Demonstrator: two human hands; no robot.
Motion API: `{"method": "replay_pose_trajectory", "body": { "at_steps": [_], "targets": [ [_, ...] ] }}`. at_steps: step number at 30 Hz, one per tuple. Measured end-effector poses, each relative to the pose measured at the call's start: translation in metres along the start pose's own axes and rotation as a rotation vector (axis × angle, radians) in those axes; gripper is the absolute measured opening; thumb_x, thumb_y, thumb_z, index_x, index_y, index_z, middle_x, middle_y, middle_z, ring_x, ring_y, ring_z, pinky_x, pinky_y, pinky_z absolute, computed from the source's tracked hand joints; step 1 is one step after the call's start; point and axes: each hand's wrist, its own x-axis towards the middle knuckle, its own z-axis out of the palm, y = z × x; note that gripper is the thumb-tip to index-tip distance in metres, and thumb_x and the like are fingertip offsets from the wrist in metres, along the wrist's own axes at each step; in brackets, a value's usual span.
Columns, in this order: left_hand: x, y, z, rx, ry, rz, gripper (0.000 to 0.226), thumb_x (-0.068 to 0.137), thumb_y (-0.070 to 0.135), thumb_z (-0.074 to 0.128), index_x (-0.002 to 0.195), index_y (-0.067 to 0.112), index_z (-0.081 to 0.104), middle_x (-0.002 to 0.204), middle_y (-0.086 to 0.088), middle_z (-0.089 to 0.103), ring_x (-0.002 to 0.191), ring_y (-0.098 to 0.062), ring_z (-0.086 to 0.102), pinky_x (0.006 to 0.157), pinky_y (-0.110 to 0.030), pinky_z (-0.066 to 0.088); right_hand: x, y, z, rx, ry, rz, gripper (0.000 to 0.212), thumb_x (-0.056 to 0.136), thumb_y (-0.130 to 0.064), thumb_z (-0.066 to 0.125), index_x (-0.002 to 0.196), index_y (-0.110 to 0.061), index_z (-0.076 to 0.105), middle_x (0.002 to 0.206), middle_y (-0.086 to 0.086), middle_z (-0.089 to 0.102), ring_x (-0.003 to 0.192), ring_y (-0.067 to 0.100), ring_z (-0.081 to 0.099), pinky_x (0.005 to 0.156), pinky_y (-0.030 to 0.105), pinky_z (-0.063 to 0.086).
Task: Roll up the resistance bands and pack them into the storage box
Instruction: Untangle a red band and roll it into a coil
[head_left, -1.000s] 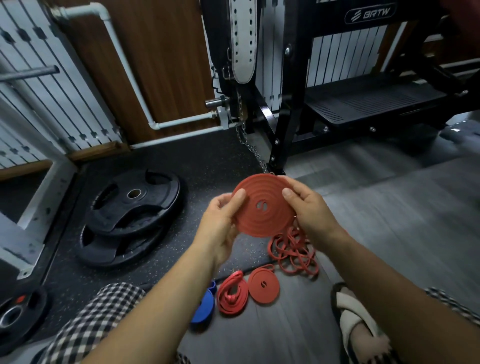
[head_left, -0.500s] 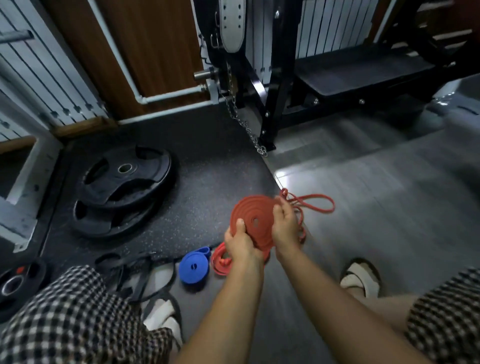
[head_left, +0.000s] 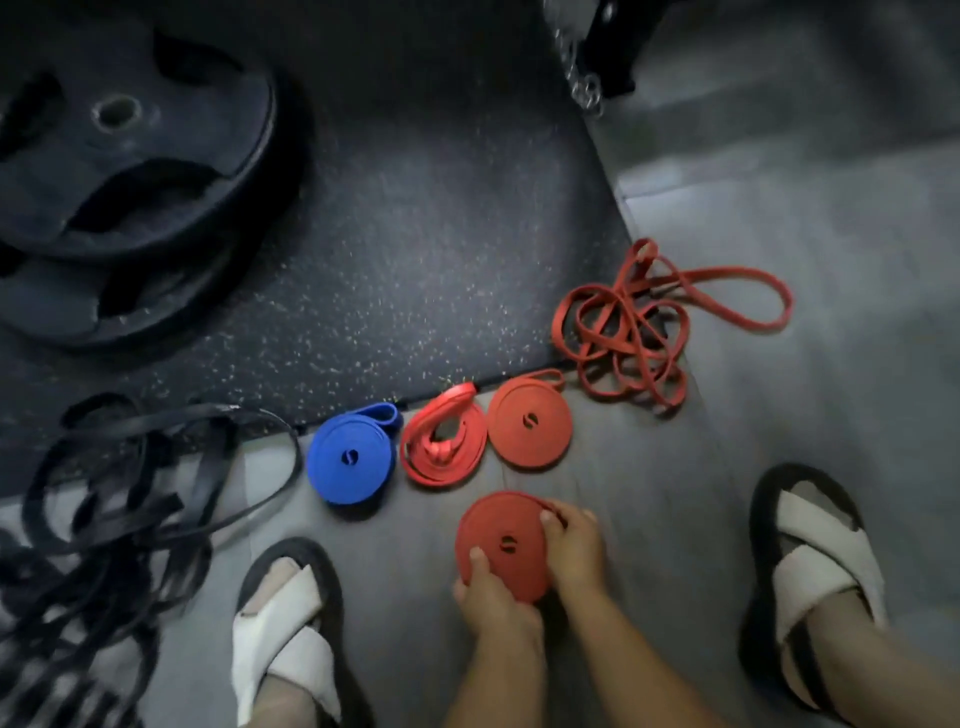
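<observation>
A large red rolled band (head_left: 501, 540) lies low over the grey floor between my feet. My left hand (head_left: 493, 603) grips its near edge, thumb on top. My right hand (head_left: 574, 551) grips its right edge. Behind it lie, in a row, a blue rolled band (head_left: 350, 457), a loosely rolled light red band (head_left: 444, 441) and a tight red rolled band (head_left: 530, 421). A tangle of unrolled red bands (head_left: 639, 332) lies further right. Unrolled black bands (head_left: 119, 493) lie in a heap at the left. No storage box is in view.
Two stacked black weight plates (head_left: 119, 171) lie on the speckled black mat (head_left: 415, 249) at the back left. A chain (head_left: 584, 88) and a black rack foot (head_left: 613, 41) are at the top. My sandalled feet (head_left: 283, 623) flank the hands.
The camera has tilted down. Both hands have lowered the large red roll from chest height down to the floor in front of the row of rolled bands.
</observation>
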Motion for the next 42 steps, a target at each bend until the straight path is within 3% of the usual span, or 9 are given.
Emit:
{"method": "replay_pose_trajectory", "body": {
  "at_steps": [5,11,16,19,23,28,35,39,42],
  "targets": [
    [0.036,-0.014,0.022,-0.038,0.066,0.019,0.040,0.099,0.023,0.037,0.136,0.008,0.038,0.135,-0.020,0.046,0.111,-0.031,0.051,0.089,-0.039,0.040,0.036,0.010,0.014,-0.012,-0.001,-0.020,0.031,0.088,-0.007,0.056,0.118,0.002,0.058,0.106,0.020,0.059,0.100,0.032,0.056,0.086,0.030,0.039],
    [0.051,-0.034,0.027,-0.022,0.092,0.042,0.041,0.101,0.024,0.032,0.138,0.007,0.037,0.137,-0.017,0.046,0.120,-0.032,0.049,0.104,-0.045,0.038,0.044,0.017,0.016,0.019,0.047,-0.076,0.013,0.082,-0.007,0.063,0.095,-0.004,0.059,0.089,0.016,0.061,0.074,0.022,0.054,0.073,0.031,0.043],
    [0.056,-0.035,0.013,0.283,0.227,0.093,0.034,0.095,0.025,0.040,0.117,0.002,0.052,0.119,-0.027,0.054,0.106,-0.040,0.053,0.093,-0.042,0.044,0.047,0.013,0.011,-0.005,0.067,-0.164,0.016,0.083,-0.003,0.062,0.098,0.002,0.061,0.098,0.017,0.060,0.074,0.016,0.051,0.069,0.017,0.035],
    [0.044,-0.034,0.012,0.387,0.108,0.083,0.025,0.093,0.021,0.042,0.114,0.010,0.048,0.109,-0.019,0.054,0.082,-0.035,0.055,0.064,-0.036,0.049,0.051,0.007,0.010,-0.086,0.064,-0.183,0.016,0.083,-0.008,0.062,0.099,-0.004,0.063,0.102,0.016,0.058,0.084,0.025,0.056,0.078,0.030,0.040],
    [0.038,-0.030,0.018,0.393,0.061,0.170,0.042,0.092,0.005,0.047,0.130,0.017,0.034,0.113,-0.009,0.045,0.079,-0.023,0.051,0.043,-0.022,0.047,0.052,0.003,0.009,-0.260,0.158,-0.152,0.019,0.079,-0.018,0.068,0.097,-0.013,0.068,0.105,0.012,0.054,0.103,0.030,0.049,0.087,0.038,0.039],
    [0.043,-0.026,0.010,0.744,0.000,0.235,0.058,0.076,0.028,0.069,0.126,0.031,0.040,0.126,-0.017,0.041,0.103,-0.037,0.054,0.090,-0.049,0.050,0.054,0.003,0.012,-0.205,0.081,-0.089,0.023,0.084,-0.015,0.062,0.105,-0.007,0.062,0.107,0.014,0.057,0.106,0.031,0.052,0.091,0.039,0.038],
    [0.056,-0.022,0.004,0.844,-0.029,0.314,0.073,0.073,0.022,0.075,0.135,0.019,0.037,0.127,-0.025,0.043,0.119,-0.038,0.040,0.097,-0.047,0.044,0.057,-0.009,-0.012,-0.089,0.112,-0.081,0.044,0.083,-0.014,0.063,0.123,-0.002,0.048,0.116,0.017,0.051,0.104,0.032,0.055,0.090,0.038,0.042],
    [0.055,-0.018,0.008,0.849,-0.035,0.324,0.082,0.071,0.023,0.078,0.137,0.008,0.031,0.135,-0.025,0.038,0.126,-0.039,0.035,0.105,-0.044,0.034,0.088,-0.038,-0.043,-0.219,0.238,-0.392,0.049,0.079,-0.003,0.062,0.127,-0.004,0.049,0.130,0.019,0.041,0.116,0.036,0.048,0.101,0.041,0.038],
    [0.048,-0.005,0.007,0.793,-0.011,0.424,0.077,0.074,0.015,0.075,0.135,0.000,0.031,0.133,-0.030,0.037,0.125,-0.039,0.035,0.104,-0.041,0.032,0.120,-0.069,-0.045,-0.438,0.021,-0.547,0.071,0.080,-0.003,0.058,0.143,-0.014,0.028,0.150,0.010,0.027,0.132,0.030,0.034,0.110,0.037,0.028]
  ]
}}
